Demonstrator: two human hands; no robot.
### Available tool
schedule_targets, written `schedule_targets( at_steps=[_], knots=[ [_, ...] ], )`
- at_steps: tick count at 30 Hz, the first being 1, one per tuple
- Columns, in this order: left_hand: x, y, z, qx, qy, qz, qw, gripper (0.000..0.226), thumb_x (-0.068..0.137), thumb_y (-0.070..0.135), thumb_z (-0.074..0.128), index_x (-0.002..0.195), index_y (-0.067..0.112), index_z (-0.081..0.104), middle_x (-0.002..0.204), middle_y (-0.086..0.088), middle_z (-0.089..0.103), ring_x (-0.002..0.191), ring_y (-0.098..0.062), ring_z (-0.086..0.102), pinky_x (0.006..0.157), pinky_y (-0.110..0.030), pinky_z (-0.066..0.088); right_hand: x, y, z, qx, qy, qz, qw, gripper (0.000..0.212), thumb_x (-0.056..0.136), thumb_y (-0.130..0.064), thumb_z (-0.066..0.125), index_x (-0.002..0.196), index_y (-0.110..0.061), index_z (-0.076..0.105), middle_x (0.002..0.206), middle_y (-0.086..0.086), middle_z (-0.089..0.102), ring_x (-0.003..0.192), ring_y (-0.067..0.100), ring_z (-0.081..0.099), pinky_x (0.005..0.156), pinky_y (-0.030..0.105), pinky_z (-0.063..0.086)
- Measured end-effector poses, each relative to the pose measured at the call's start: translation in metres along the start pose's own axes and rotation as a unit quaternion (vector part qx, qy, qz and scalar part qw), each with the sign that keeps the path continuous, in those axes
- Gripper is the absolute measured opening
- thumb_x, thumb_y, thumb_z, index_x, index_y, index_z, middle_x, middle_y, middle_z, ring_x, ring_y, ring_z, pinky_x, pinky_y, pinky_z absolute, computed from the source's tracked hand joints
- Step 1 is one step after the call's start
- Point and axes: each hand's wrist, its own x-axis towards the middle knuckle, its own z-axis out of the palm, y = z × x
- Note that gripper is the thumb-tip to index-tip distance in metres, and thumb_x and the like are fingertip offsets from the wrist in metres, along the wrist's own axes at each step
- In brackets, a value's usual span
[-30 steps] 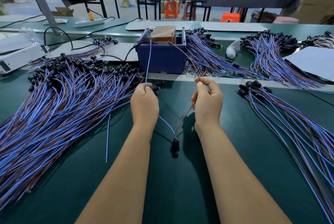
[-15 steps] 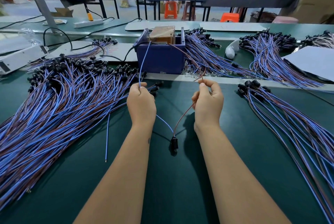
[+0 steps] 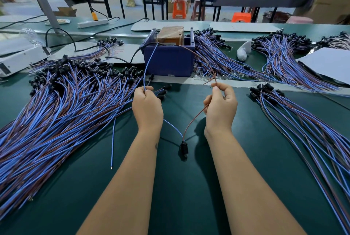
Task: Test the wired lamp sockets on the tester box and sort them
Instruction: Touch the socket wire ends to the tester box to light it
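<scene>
My left hand [image 3: 147, 108] is closed on the blue wire [image 3: 146, 68] of one lamp socket, and my right hand [image 3: 220, 108] is closed on its brown wire [image 3: 193, 121]. Both wires arch up to the top of the tester box [image 3: 169, 60], a blue bin with a brown block inside. The black socket [image 3: 184, 148] hangs between my forearms, just above the green mat. A big heap of wired sockets [image 3: 62, 102] lies to the left. A smaller fan of them [image 3: 295, 117] lies to the right.
More socket bundles [image 3: 214, 58] [image 3: 280, 54] lie behind the metal strip. A white device [image 3: 20, 60] sits far left, white sheets [image 3: 329, 64] far right, a power strip [image 3: 92, 23] at the back. A loose blue wire [image 3: 113, 145] lies by my left forearm.
My left hand has slid a little left and toward me along the blue wire, which now bows more. The hanging socket has barely moved. My right hand stays nearly still.
</scene>
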Motion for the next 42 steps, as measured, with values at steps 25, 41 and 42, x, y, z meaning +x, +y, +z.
schedule_targets(
  at_steps=[25, 41, 42],
  knots=[
    [-0.001, 0.000, 0.000, -0.041, 0.008, -0.009, 0.999, 0.025, 0.092, 0.006, 0.030, 0.088, 0.020, 0.050, 0.059, 0.002, 0.049, 0.039, -0.004, 0.035, 0.038, -0.016, 0.029, -0.001, -0.002, -0.002, 0.008, -0.003, 0.012, 1.000, 0.021, 0.096, -0.014, 0.045, 0.091, -0.027, 0.062, 0.049, -0.009, 0.048, 0.054, 0.010, 0.045, 0.054, 0.026, 0.038],
    [-0.009, 0.005, 0.012, -0.061, -0.180, 0.016, 0.982, 0.027, 0.097, 0.007, 0.050, 0.087, 0.023, 0.070, 0.090, -0.004, 0.069, 0.074, -0.009, 0.060, 0.063, -0.021, 0.049, -0.013, 0.000, 0.007, -0.045, -0.160, -0.074, 0.983, 0.017, 0.097, -0.008, 0.050, 0.094, -0.017, 0.064, 0.051, -0.011, 0.046, 0.048, 0.005, 0.040, 0.051, 0.022, 0.035],
    [-0.011, 0.006, 0.012, -0.079, -0.205, 0.012, 0.976, 0.026, 0.097, 0.006, 0.052, 0.089, 0.021, 0.072, 0.090, -0.003, 0.073, 0.073, -0.007, 0.063, 0.061, -0.019, 0.049, -0.014, 0.001, 0.008, -0.062, -0.183, -0.080, 0.978, 0.017, 0.097, -0.006, 0.052, 0.094, -0.015, 0.066, 0.054, -0.014, 0.049, 0.049, 0.002, 0.041, 0.053, 0.020, 0.035]
  ],
)
